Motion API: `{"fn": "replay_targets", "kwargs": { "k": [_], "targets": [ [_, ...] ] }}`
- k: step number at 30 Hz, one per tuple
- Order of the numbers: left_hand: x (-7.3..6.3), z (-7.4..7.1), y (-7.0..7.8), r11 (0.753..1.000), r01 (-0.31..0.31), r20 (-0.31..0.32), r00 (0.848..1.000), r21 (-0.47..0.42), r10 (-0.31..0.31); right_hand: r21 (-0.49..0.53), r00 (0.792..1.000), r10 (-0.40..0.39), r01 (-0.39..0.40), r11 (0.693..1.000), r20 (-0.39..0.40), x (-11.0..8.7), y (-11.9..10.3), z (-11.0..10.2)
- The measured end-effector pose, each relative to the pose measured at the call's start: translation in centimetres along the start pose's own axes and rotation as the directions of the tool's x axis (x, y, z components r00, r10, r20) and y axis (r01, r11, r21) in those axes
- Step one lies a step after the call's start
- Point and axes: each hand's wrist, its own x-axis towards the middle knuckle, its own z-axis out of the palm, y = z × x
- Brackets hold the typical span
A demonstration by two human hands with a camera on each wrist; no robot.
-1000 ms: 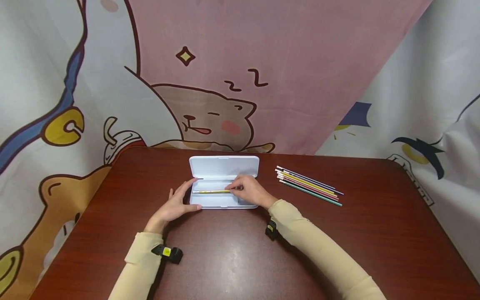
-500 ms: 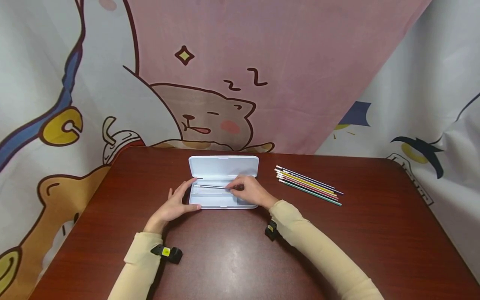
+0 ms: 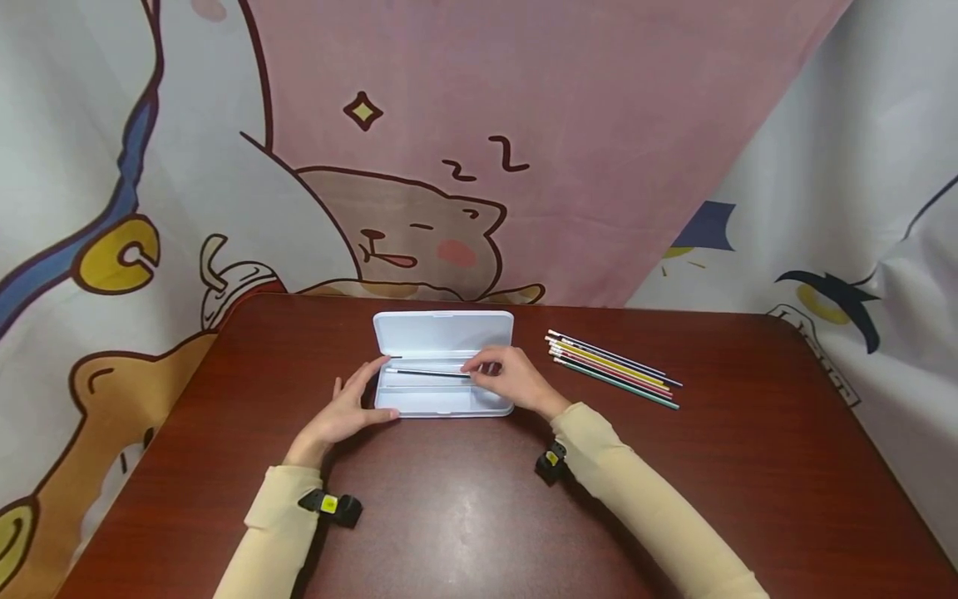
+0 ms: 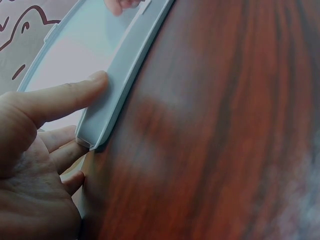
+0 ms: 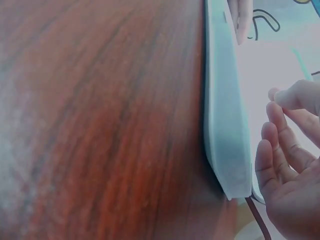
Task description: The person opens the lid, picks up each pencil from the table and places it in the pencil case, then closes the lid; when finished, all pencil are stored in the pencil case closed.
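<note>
Ahead of you, a cartoon-printed fabric backdrop (image 3: 599,100) fills the upper frame, pink at centre, white towards both sides, with folds at far right. You see a sleeping bear drawing (image 3: 419,220) mid-frame and a yellow bell print (image 3: 97,268) at left. Your reddish-brown wood-grain table (image 3: 748,466) shines at lower centre.

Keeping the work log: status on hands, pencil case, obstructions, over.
Left hand on left end of open pencil case. Right hand at dark pencil inside, grip unclear. Other pencils right of case; nothing visibly in the way.

Pencil (image 3: 428,373) partly behind right grip (image 3: 518,379)
</note>
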Motion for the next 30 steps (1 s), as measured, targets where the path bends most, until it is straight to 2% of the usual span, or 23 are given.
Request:
{"fn": "replay_targets", "kwargs": {
  "k": [9,19,27,30],
  "targets": [
    [0.0,0.0,0.1,1.0,-0.011,-0.007,1.0,-0.011,0.011,0.029,1.0,0.012,-0.012,1.0,-0.013,-1.1,0.1,-0.8],
    [-0.1,0.0,0.1,1.0,-0.003,-0.003,1.0,-0.008,0.003,0.084,0.997,0.06,-0.056,0.995,-0.042,-3.3,0.1,-2.1],
    [-0.1,0.0,0.2,1.0,0.0,0.002,1.0,-0.005,0.0,0.05,0.993,0.104,-0.101,0.994,-0.058,-5.3,0.5,-3.7],
    [-0.1,0.0,0.2,1.0,0.001,0.002,1.0,-0.003,-0.001,0.034,0.99,0.129,-0.127,0.991,-0.055,-6.1,-0.6,-4.7]
  ]
}}
